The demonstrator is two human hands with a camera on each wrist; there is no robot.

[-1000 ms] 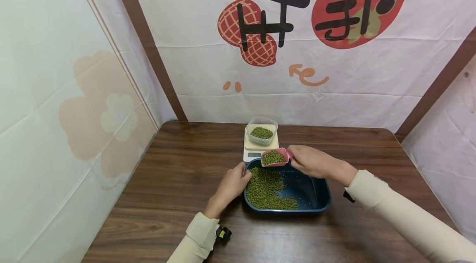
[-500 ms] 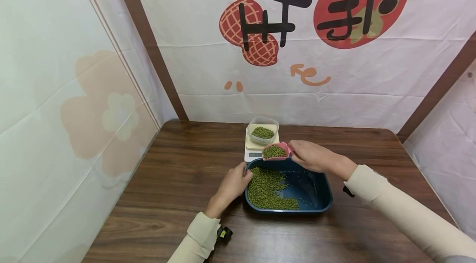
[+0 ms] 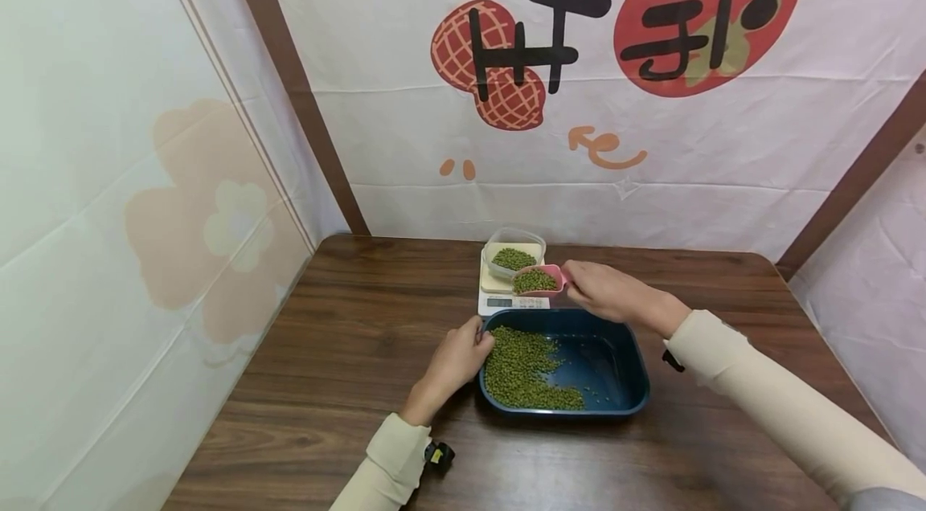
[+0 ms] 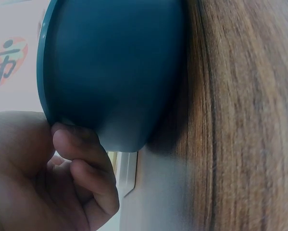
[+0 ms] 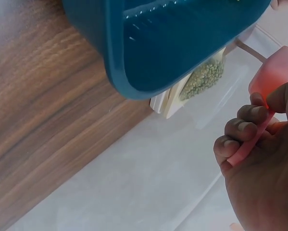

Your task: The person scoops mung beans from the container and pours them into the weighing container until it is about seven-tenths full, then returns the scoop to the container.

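My right hand (image 3: 608, 294) grips the handle of a pink scoop (image 5: 273, 74) heaped with green mung beans (image 3: 534, 280). The scoop hangs over the front of a white kitchen scale (image 3: 487, 278), near the clear plastic tub (image 3: 539, 241) on it. That tub holds a small pile of mung beans (image 5: 204, 79). With curled fingers my left hand (image 3: 453, 358) pinches the rim of a dark blue basin (image 3: 635, 370) at its back left corner, as the left wrist view also shows. Inside the basin, mung beans (image 3: 517, 374) lie mostly at the left.
The brown wooden table (image 3: 362, 350) carries basin and scale, with the scale right behind the basin near the table's back edge. A white printed cloth (image 3: 405, 125) hangs behind the table, with more cloth at both sides.
My right hand has lifted the filled scoop away from over the basin's back rim, toward the tub on the scale. The left hand keeps its hold on the basin.
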